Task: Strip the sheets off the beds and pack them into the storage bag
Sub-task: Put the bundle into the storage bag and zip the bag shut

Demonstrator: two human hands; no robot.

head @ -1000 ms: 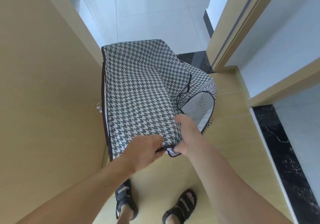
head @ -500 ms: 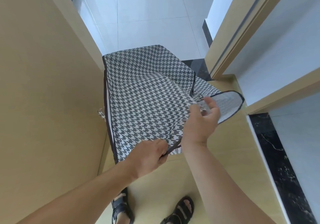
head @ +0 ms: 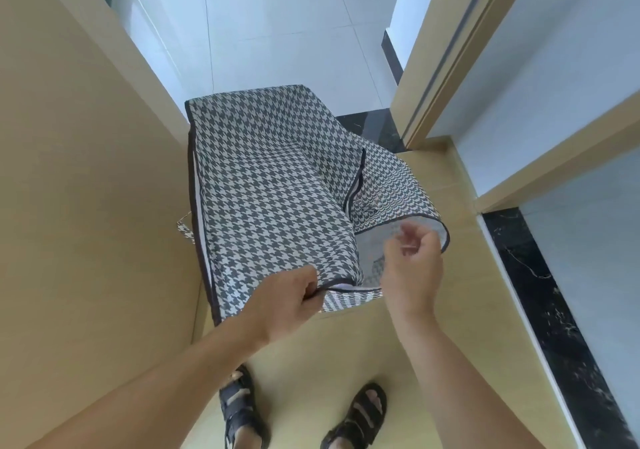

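While left hand (head: pixel 287 301) pinches storage bag (head: pixel 273 185) rim, right hand (head: pixel 412 268) hovers w/ fingers loosely curled.

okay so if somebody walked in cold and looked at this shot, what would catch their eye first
The big black-and-white houndstooth storage bag fills the middle, standing on the pale wooden floor against a tan panel on the left. Just below it, the left hand pinches the bag's near edge, while the right hand sits at the loose flap on the bag's right side. At the bottom edge, two feet in dark sandals point forward.
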